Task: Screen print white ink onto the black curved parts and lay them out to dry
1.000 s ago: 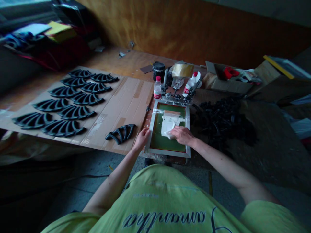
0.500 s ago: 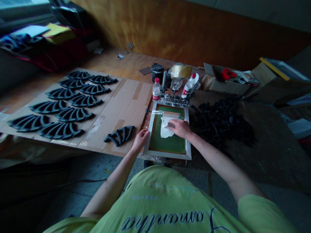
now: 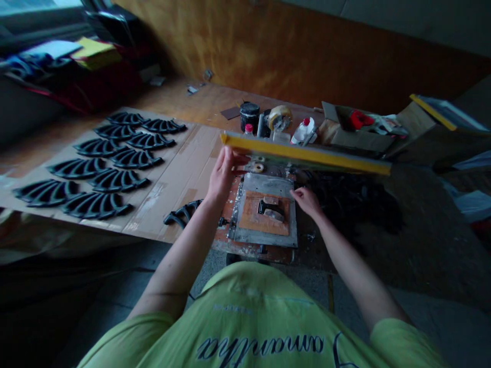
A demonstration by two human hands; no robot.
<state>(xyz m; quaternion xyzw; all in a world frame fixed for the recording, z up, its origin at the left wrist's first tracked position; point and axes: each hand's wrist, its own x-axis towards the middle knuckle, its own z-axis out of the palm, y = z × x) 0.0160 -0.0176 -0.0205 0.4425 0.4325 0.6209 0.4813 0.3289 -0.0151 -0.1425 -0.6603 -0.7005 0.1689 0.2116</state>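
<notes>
My left hand [image 3: 223,171] grips the left corner of the printing screen frame [image 3: 307,153], which is tilted up on its hinge so that its yellow edge faces me. Under it lies the grey base plate [image 3: 264,232] with a brown board and a small black part [image 3: 268,206] on it. My right hand [image 3: 305,200] rests at the plate's right edge beside that part, fingers bent, with nothing visible in them. One black fan-shaped part [image 3: 184,212] lies on the cardboard just left of the plate, partly behind my left forearm.
Several black fan-shaped parts [image 3: 95,163] lie in rows on the cardboard sheet [image 3: 184,158] to the left. A heap of black parts [image 3: 353,199] sits to the right. Bottles, a black jar [image 3: 249,114], a tape roll [image 3: 280,118] and an open box [image 3: 356,130] stand behind the frame.
The screen frame, flat a moment ago with my right hand wiping white ink on it, is now lifted by my left hand. My right hand has left the screen and gone to the plate below.
</notes>
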